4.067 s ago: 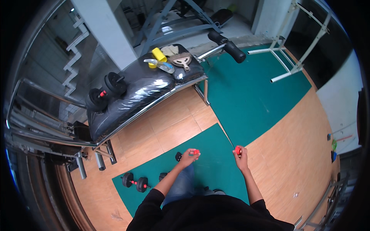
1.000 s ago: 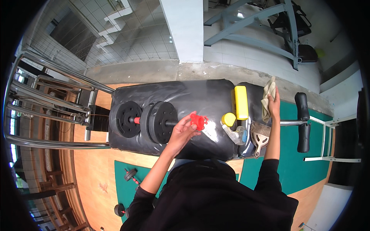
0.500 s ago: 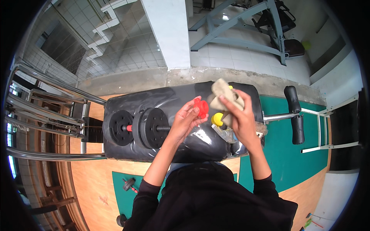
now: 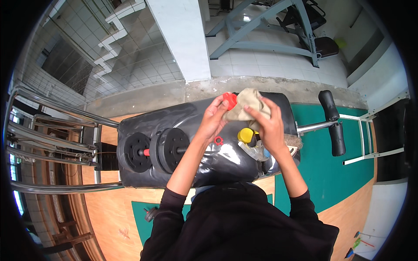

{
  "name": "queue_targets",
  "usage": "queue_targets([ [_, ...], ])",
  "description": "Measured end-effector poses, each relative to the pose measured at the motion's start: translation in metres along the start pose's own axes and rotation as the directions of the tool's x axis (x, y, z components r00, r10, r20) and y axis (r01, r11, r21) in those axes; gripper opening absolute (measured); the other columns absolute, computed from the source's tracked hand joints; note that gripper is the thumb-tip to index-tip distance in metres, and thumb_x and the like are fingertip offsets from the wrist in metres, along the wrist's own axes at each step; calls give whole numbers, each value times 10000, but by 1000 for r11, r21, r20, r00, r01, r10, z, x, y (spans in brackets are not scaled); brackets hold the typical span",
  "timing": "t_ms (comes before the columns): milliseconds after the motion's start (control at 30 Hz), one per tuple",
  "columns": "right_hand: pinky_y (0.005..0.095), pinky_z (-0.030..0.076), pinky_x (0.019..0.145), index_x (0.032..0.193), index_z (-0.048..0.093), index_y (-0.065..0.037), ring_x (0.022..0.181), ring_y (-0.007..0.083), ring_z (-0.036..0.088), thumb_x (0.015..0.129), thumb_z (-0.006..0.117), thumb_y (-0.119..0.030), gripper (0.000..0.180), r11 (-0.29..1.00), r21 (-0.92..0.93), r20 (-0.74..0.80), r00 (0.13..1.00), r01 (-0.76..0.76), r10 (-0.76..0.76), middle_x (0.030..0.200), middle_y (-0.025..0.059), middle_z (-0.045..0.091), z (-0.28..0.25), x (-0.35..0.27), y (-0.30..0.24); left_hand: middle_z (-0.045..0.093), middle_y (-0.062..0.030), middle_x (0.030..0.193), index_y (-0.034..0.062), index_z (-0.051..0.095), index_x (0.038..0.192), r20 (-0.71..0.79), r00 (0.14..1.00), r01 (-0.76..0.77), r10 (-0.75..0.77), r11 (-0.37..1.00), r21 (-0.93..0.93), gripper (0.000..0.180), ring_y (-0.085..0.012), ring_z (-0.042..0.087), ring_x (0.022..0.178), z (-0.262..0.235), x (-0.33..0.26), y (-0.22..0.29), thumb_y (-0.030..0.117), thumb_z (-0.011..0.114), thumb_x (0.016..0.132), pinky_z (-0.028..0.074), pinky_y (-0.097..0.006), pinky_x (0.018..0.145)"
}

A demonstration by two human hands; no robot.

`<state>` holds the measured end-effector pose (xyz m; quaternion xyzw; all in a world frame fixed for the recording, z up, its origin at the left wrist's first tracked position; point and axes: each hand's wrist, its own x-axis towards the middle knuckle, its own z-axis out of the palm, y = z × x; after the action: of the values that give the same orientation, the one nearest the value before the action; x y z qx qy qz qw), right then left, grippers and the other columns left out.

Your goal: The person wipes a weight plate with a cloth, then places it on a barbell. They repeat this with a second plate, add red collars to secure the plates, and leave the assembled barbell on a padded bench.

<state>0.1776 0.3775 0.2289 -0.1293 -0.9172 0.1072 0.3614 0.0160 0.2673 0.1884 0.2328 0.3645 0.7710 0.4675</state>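
A red dumbbell collar nut [image 4: 229,99] is pinched in the fingers of my left hand [image 4: 214,119], above the far side of a black padded bench [image 4: 204,167]. My right hand [image 4: 268,126] grips a crumpled beige cloth [image 4: 248,104], whose left edge lies against the nut. Below my left hand, a small red ring [image 4: 218,140] rests on the bench. Left of it lies a dumbbell [image 4: 173,150] with black plates and an uncovered threaded end. Next to my right hand are a yellow-lidded container [image 4: 245,135], a clear plastic bottle [image 4: 254,151] and a bristled brush [image 4: 293,141].
Chrome rails of a machine [image 4: 65,188] flank the bench's left end. Padded black rollers [image 4: 328,105] stick out at its right, over a green mat [image 4: 313,182]. A low concrete ledge [image 4: 143,95] runs behind. Another small dumbbell [image 4: 150,214] lies on the floor.
Both hands have moved away from me and closer together, bringing the cloth against the red collar nut. The small red ring on the bench has come into sight.
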Motion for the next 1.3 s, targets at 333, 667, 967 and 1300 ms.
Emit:
queue_targets([
  [333, 340, 348, 993, 1257, 553, -120, 1125, 301, 484, 830, 409, 107, 505, 844, 355, -123, 875, -403, 469, 1213, 180, 467, -14, -31, 45, 610, -181, 1057, 109, 646, 1094, -289, 932, 245, -221, -205, 948, 535, -345, 602, 990, -126, 30, -73, 269, 837, 620, 494, -408, 846],
  [667, 322, 329, 1020, 1273, 525, -51, 1163, 243, 478, 883, 453, 55, 410, 810, 330, -149, 820, -485, 552, 1231, 127, 526, -13, -75, 54, 502, -120, 1206, 150, 601, 1144, -146, 933, -22, -330, -456, 890, 684, -332, 519, 1151, -109, 17, -81, 204, 871, 517, 498, -416, 892],
  [967, 333, 325, 1038, 1268, 514, -33, 1189, 231, 480, 885, 459, 39, 394, 710, 506, -158, 756, -491, 635, 1293, 115, 523, -7, -68, 47, 627, -106, 1008, 63, 660, 1038, 12, 930, -161, -366, -381, 910, 355, -265, 631, 895, -83, -9, -118, 183, 757, 718, 529, -339, 795],
  [1300, 360, 425, 917, 1277, 542, -158, 1078, 347, 511, 823, 467, 96, 525, 850, 361, 109, 922, -384, 371, 1213, 192, 433, -25, -38, -10, 632, -89, 1063, -26, 532, 1196, 18, 980, 191, -200, 957, 220, 317, -156, 633, 950, 41, -20, -8, 152, 554, 934, 534, -286, 799],
])
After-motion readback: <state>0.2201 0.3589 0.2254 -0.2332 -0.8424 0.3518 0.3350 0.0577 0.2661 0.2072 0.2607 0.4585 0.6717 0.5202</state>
